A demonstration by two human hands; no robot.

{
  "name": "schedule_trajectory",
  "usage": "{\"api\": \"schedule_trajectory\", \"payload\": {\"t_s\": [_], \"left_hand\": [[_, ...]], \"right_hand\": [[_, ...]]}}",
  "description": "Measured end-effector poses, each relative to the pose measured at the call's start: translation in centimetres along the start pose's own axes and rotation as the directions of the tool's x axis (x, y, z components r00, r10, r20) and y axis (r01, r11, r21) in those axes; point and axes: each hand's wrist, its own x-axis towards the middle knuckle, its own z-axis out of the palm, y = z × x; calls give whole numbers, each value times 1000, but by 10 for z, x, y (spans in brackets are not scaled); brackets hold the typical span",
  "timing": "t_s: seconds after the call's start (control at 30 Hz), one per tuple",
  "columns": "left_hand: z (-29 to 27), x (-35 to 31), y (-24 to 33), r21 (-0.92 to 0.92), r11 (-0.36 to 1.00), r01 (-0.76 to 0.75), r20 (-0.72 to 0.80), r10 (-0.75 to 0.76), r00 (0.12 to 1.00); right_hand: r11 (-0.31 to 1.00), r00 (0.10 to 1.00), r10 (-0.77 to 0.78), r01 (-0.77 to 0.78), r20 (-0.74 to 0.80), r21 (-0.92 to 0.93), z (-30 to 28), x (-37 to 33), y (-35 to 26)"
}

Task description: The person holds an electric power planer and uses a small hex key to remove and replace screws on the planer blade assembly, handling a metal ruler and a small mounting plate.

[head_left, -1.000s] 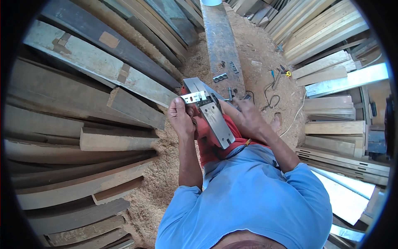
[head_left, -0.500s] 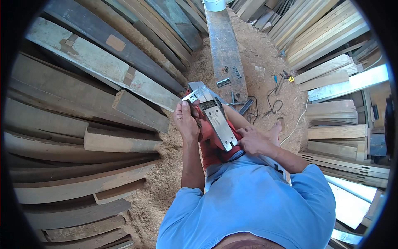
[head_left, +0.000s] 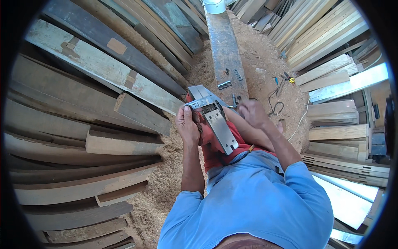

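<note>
- The left hand (head_left: 188,126) pinches the flat metal bar (head_left: 200,102) by its left end, thumb on top.
- The bar lies across the planer (head_left: 222,132) (a red machine, metal sole facing up on the lap (head_left: 243,142)), near the opening in the sole.
- The right hand (head_left: 253,114) is apart from both, fingers curled but blurred; I cannot tell whether it holds anything.
- A loose pinch at one end could let the bar skew or drop.
- If the bar has a keen edge, a slip might cut the left hand.
- The planer could tip if the lap shifts.
- Small parts (head_left: 237,74) on the plank (head_left: 226,41), if knocked, could vanish among the shavings (head_left: 159,195).
</note>
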Motion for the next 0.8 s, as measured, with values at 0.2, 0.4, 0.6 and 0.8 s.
{"api": "schedule_trajectory", "payload": {"t_s": [0.2,0.4,0.6,0.8], "left_hand": [[10,3,2,7,1000,14,-22,-14,1000],[3,-3,5,93,996,16,76,-23,997],[1,-3,5,57,998,35,42,-37,998],[-6,-1,2,37,999,-25,275,13,961]], "right_hand": [[922,1000,-6,-5,28,388,-37,34,-116],[908,999,-35,48,-40,416,-20,43,-123],[715,957,289,-200,-24,670,-32,43,-99],[312,825,161,-563,541,766,-12,25,-106]]}}
